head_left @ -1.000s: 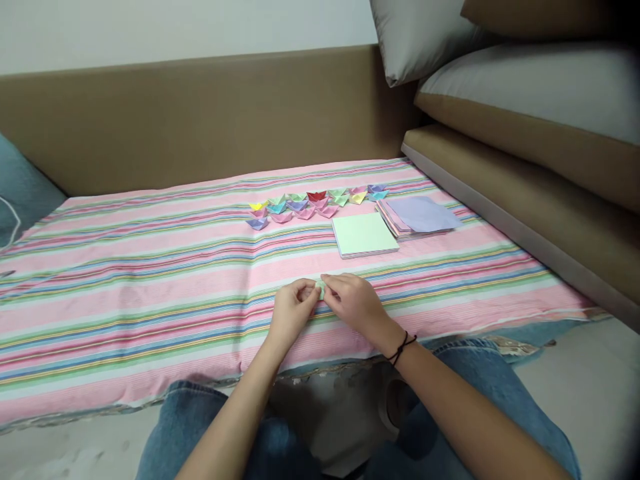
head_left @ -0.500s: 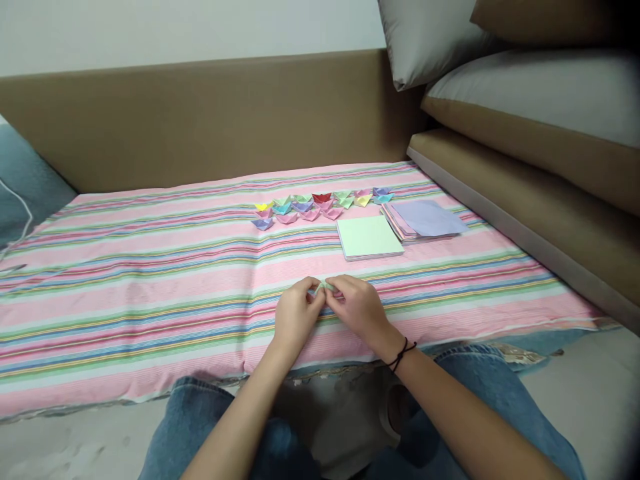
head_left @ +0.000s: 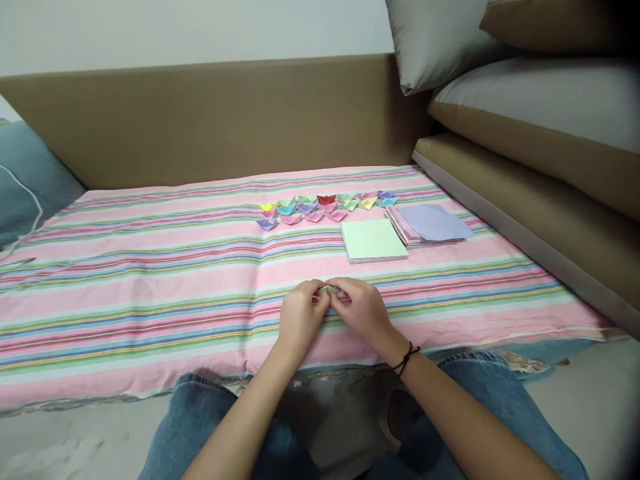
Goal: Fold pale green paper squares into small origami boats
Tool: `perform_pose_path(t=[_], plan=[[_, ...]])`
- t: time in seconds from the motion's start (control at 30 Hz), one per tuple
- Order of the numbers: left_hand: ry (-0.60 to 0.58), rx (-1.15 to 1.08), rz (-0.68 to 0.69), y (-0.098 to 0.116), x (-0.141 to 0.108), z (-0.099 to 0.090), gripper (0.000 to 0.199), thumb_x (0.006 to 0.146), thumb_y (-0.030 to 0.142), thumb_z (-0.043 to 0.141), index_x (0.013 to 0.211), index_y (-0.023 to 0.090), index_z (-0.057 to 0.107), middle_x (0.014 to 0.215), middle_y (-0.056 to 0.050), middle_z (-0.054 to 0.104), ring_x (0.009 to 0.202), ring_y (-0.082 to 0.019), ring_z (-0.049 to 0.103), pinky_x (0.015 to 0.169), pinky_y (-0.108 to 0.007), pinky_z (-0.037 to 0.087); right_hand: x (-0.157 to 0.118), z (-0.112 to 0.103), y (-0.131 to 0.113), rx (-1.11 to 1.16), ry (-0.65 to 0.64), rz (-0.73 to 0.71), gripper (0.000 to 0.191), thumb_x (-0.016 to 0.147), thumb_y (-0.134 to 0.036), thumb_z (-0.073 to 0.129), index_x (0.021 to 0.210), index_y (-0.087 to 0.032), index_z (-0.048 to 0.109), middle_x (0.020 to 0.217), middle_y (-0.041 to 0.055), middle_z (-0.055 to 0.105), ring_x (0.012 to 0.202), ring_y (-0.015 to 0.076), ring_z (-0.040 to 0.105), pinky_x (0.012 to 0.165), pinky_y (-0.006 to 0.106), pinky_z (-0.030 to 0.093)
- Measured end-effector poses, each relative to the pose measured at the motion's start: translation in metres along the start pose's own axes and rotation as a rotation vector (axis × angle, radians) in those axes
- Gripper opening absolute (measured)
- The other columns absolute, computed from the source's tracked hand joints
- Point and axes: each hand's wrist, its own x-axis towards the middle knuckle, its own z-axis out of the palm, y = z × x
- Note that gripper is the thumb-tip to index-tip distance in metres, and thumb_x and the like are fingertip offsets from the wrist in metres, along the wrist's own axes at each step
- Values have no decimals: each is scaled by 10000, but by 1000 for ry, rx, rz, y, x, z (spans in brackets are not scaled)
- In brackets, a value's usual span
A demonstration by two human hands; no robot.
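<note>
Between both hands is a small folded piece of pale green paper (head_left: 329, 289), mostly covered by fingers. My left hand (head_left: 301, 317) pinches its left side, and my right hand (head_left: 363, 310) pinches the right side, with the two hands nearly touching. A dark cord bracelet circles the right wrist. Beyond the hands lies a stack of square paper with a pale green sheet (head_left: 374, 240) on top. Farther back, several folded paper boats (head_left: 327, 200) in red, pink, yellow, green, blue and purple stand in rows.
A second, looser paper pile topped by a lavender sheet (head_left: 435, 222) lies right of the green stack. Everything rests on a striped pink cloth (head_left: 190, 287). Large cushions (head_left: 540, 100) are piled at the right, and a brown backboard (head_left: 225, 127) runs behind.
My fingers have closed further over the green paper, so less of it shows. The camera view has shifted slightly; the boats and stacks stay in place.
</note>
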Motion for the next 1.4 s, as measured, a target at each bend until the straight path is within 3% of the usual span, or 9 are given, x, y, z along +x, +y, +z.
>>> perform_pose_path(t=[0.17,0.73,0.97,1.1,1.23,1.4], plan=[[-17,47,9,0,-1,1,145,786,196,508,830,193,646,774,-52,677,704,-166,618,651,-235,446,2,-4,1,131,10,23,144,779,-142,534,817,-200,662,821,18,689,728,152,624,651,243,476],[5,59,-34,3,-2,1,156,773,217,527,800,190,678,696,-53,691,627,-163,618,597,-232,404,5,-3,6,156,10,138,110,711,-126,543,687,-187,631,664,2,667,595,143,615,585,233,483],[34,-73,-143,-7,-1,1,155,745,194,525,821,187,659,721,-37,690,662,-161,624,637,-241,437,4,-4,13,184,-16,176,115,684,-101,545,651,-183,619,603,-4,648,574,146,627,573,228,487],[-13,-173,-130,-14,0,0,277,724,115,482,953,189,618,788,-23,685,615,-133,596,620,-236,443,3,-9,13,211,-39,201,113,672,-102,546,657,-180,627,597,-2,647,581,151,636,563,229,489],[-52,-157,-5,-18,0,-4,245,720,83,452,836,187,640,882,-43,663,754,-147,598,668,-238,445,3,-10,15,268,-59,214,103,670,-108,550,680,-170,631,605,7,648,586,153,637,564,230,489],[-98,-133,-22,-22,-1,-9,199,719,94,449,736,176,630,779,-33,651,678,-138,576,638,-239,431,2,-6,19,356,-90,225,85,678,-101,537,695,-165,591,561,-15,592,532,131,593,510,207,455]])
